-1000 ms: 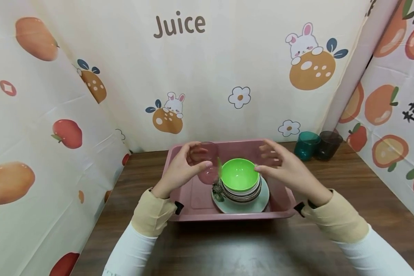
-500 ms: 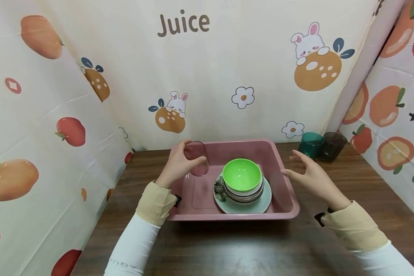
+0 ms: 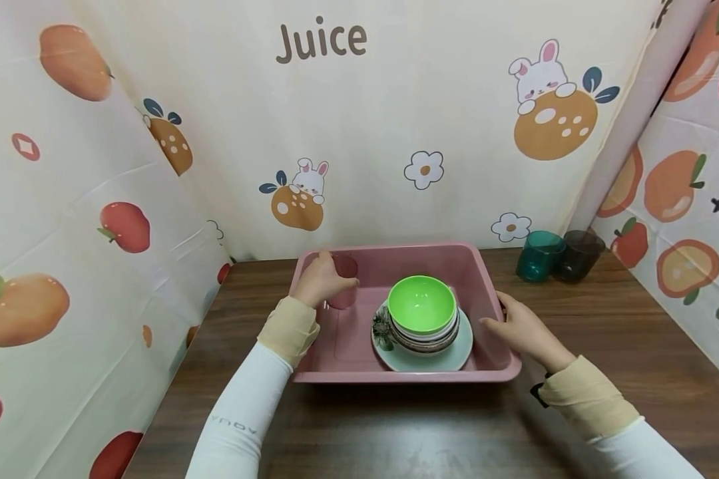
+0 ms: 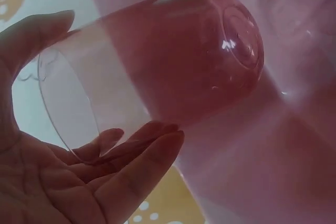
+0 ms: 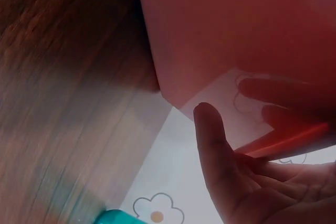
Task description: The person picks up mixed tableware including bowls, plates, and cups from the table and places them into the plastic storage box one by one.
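Observation:
My left hand (image 3: 322, 279) holds a clear pink cup (image 3: 343, 287) low in the far left corner of a pink tub (image 3: 395, 376). In the left wrist view the cup (image 4: 168, 61) lies tilted on its side, thumb above and fingers (image 4: 136, 153) below, its base toward the tub's wall. My right hand (image 3: 509, 322) grips the tub's right rim; in the right wrist view the thumb (image 5: 209, 140) lies on the outer wall (image 5: 236, 24) and the fingers curl over the edge. A green bowl (image 3: 422, 303) tops a stack of bowls on a pale plate (image 3: 458, 352) inside the tub.
A teal cup (image 3: 536, 255) and a dark cup (image 3: 578, 255) stand on the brown wooden table (image 3: 605, 319) at the back right. Printed fruit-patterned cloth walls close in the left, back and right sides.
The left hand has lowered the pink cup into the tub's far left corner. The right hand has dropped from the air beside the bowls onto the tub's right rim.

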Action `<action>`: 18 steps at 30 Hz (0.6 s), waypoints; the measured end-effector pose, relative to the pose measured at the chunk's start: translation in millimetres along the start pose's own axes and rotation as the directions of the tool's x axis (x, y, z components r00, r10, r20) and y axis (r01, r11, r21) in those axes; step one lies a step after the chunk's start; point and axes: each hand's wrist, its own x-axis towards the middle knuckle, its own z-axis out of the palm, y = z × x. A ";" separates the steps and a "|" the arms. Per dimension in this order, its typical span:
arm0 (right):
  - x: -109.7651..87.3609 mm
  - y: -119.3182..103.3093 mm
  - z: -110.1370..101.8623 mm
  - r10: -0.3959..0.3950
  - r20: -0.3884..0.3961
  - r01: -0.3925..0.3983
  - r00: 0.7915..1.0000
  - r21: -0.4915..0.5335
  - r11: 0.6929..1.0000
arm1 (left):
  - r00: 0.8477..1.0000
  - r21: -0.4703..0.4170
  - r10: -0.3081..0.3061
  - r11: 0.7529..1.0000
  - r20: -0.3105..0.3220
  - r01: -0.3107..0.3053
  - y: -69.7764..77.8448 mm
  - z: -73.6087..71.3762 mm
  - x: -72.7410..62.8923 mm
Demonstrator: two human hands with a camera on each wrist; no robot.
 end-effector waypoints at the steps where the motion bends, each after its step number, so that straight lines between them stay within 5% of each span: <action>1: 0.1 0.2 1.0 -0.002 -0.008 0.002 1.000 -0.006 1.000 | 1.000 0.019 -0.003 1.000 0.003 0.003 -0.2 1.0 1.9; 18: 2.3 1.3 4.9 -0.020 -0.039 0.020 0.999 -0.004 1.000 | 0.998 0.110 -0.033 0.994 0.045 0.028 -14.8 6.6 23.8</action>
